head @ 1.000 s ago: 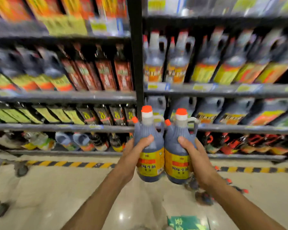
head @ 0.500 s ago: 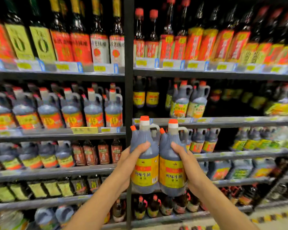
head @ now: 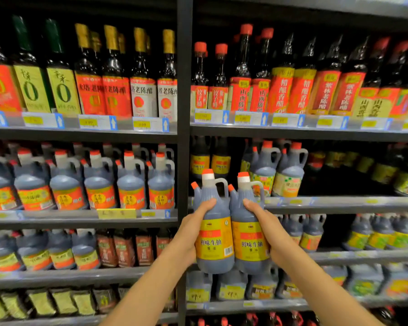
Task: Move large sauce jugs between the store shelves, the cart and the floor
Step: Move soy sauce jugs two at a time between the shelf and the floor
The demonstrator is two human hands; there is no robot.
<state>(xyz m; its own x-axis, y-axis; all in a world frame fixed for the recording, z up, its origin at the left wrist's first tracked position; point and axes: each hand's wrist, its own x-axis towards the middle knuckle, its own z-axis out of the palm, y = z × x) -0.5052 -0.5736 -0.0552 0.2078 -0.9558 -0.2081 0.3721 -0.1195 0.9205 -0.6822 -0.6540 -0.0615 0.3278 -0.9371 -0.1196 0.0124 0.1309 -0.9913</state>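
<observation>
We hold two dark soy sauce jugs side by side, touching, near the shelf. Our left hand [head: 189,234] wraps the left jug [head: 213,231]; our right hand [head: 269,231] wraps the right jug [head: 249,234]. Raised level with the half-filled shelf [head: 339,203], they seem bound there.

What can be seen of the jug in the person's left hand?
The left jug is dark sauce in greyish translucent plastic, with an orange cap on a white neck, a small orange-tipped side spout, a loop handle and a yellow-and-orange label with a barcode. It is upright, raised before the shelves. The left hand grips its side, and it presses against the matching right jug.
</observation>
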